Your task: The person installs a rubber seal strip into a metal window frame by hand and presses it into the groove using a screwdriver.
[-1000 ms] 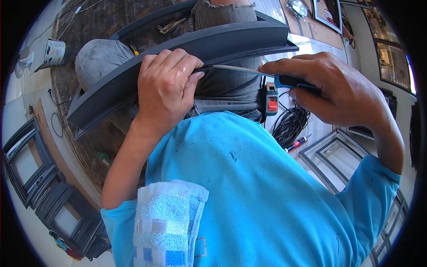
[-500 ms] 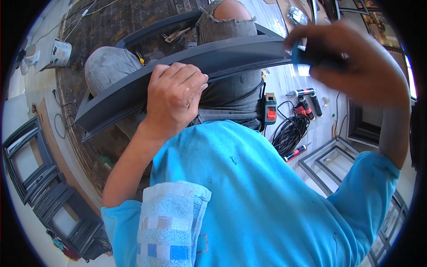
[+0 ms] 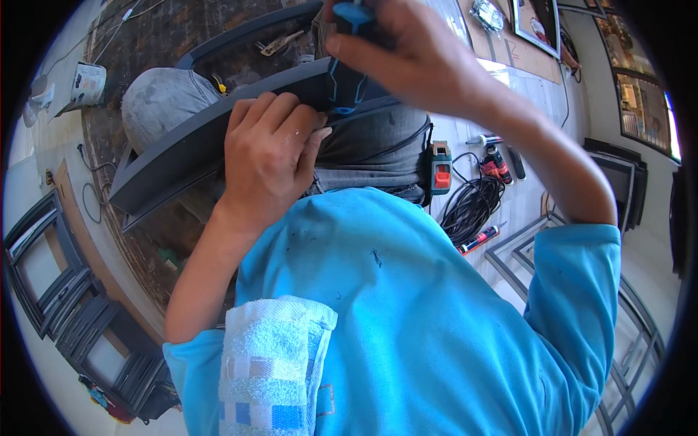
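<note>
A dark grey metal window frame [image 3: 171, 149] lies tilted across my thighs. My left hand [image 3: 267, 149] is closed over its near rail, fingers curled on the edge and thumb toward the right. My right hand [image 3: 407, 58] grips a black tool with blue trim [image 3: 347, 83] above the same rail. The tool's lower blue end sits close to my left fingertips, and whether it touches the frame cannot be told. My fingers hide part of the tool, so its exact kind is unclear.
A tape measure [image 3: 440, 167] hangs at my right hip. Right of it lie a coiled black cable [image 3: 472, 207], a red-and-black power tool [image 3: 496, 166] and a sealant tube [image 3: 480, 238]. More frames [image 3: 43, 254] stand at the left. A white bucket [image 3: 87, 85] is at the far left.
My right hand has swung left with the black-and-blue tool, from beyond the frame's right end to over its rail. The frame and my left hand have shifted slightly left.
</note>
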Tool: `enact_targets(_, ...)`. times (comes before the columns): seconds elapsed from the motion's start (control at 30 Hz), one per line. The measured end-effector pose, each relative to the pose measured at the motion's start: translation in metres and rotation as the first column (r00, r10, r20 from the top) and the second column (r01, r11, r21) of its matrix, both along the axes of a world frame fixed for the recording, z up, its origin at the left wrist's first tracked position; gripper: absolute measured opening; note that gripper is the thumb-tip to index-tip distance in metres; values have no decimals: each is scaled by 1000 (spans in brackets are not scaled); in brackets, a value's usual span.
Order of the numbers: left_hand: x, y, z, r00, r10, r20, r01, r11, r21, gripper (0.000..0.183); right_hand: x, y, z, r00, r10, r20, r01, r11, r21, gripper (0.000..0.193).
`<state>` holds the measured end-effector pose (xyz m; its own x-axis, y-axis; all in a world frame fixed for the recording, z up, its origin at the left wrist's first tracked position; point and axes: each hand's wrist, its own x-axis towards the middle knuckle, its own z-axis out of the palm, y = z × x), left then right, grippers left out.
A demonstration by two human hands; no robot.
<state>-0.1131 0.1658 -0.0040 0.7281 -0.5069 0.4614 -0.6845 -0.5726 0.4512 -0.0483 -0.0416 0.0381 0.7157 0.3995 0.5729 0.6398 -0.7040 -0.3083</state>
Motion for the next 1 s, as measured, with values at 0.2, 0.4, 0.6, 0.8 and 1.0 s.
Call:
enact_targets(0.2, -4, 3, 0, 999, 34, 22, -33, 999, -35, 13, 12, -20, 29, 561, 460, -689, -147, 874, 464, 26)
enact_targets(0.4, -2, 5, -3, 999, 54, 3, -54, 998, -33, 15, 22, -9, 35, 305, 516, -801, -90, 853, 515, 30)
enact_targets(0.6, -3, 6, -2, 997, 70, 12, -70, 997, -13, 17, 16, -9, 18, 822, 184, -538, -227, 974, -14, 32)
enact_targets(0.8, -7, 4, 5, 996, 93, 2, -93, 996, -2, 16, 2, -3, -7, 623, 619, -478, -222, 726, 651, 26)
enact_targets(1.0, -5, 23, 15, 986, 24, -163, -26, 1000, -11, 11, 25, -4, 49, 477, 451, -754, -3, 859, 512, 19)
